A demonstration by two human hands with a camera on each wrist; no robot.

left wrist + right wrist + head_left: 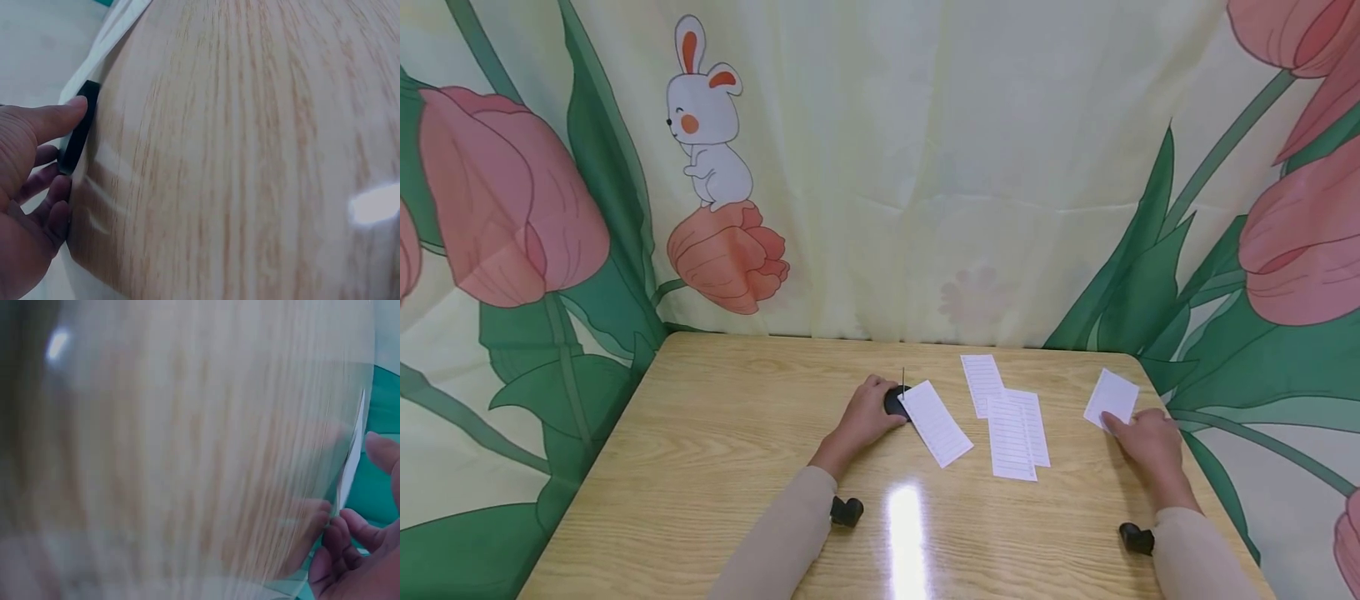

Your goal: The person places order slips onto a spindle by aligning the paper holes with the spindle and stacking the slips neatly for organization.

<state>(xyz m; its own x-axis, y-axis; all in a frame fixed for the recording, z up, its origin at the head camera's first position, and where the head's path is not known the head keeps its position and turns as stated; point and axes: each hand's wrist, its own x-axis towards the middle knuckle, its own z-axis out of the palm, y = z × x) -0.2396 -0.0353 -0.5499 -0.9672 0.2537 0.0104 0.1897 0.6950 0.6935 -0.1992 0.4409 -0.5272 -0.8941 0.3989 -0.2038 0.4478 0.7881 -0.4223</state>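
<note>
Nearest are two beige sleeves (pixel 790 529) and, just beside their cuffs, two small black devices (pixel 847 512), all over a single light wood-grain bench (pixel 722 417). Of the two bare hands, the right hand (pixel 1152 446) pinches the near corner of one small white square of paper (pixel 1112 396) close to the bench's right edge. Between the hands lie four lined white paper slips: three overlap in a group, the lowest slip (pixel 1011 442) nearest, a second slip (pixel 1037 425) partly under it, a third slip (pixel 980 379) farthest; the fourth slip (pixel 936 425) slants toward one round black base (pixel 892 403) with one thin upright spike (pixel 903 377). The left hand (pixel 867 414) grips that base by its rim. Whether the spike pierces the fourth slip, I cannot tell. Behind hangs one cream curtain (pixel 910 167) bearing one white rabbit (pixel 718 167) and pink tulips.
</note>
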